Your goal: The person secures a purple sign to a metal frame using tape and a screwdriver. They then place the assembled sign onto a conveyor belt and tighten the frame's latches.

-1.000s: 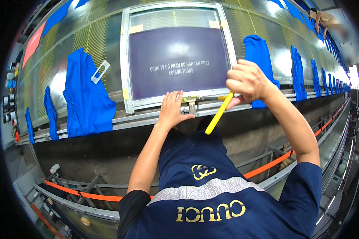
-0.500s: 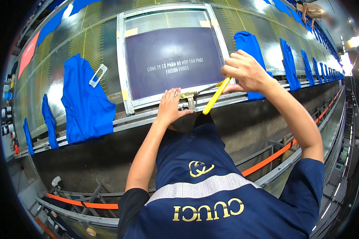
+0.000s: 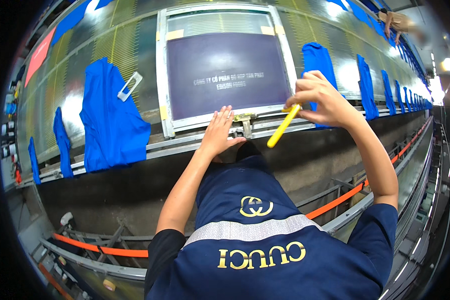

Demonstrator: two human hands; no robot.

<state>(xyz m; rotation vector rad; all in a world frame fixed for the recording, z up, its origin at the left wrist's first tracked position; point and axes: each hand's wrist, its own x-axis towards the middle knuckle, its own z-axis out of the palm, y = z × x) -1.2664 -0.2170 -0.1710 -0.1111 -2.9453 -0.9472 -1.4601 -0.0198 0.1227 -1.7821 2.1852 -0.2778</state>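
1. Head view: left hand (image 3: 218, 134) lies flat and open on the near rail of the printing screen frame (image 3: 163, 100), holding nothing.
2. Right hand (image 3: 319, 99), at three o'clock of it, is closed around a yellow tool (image 3: 283, 126).
3. Risk: the tool could slip off the clamp (image 3: 243, 121) and tear the mesh, as the grip sits high.

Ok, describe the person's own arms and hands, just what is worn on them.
Both forearms are bare, with no gloves, watch or rings visible on the left hand or right hand. Short sleeves end above the elbows: the left sleeve looks black, the right sleeve dark navy.
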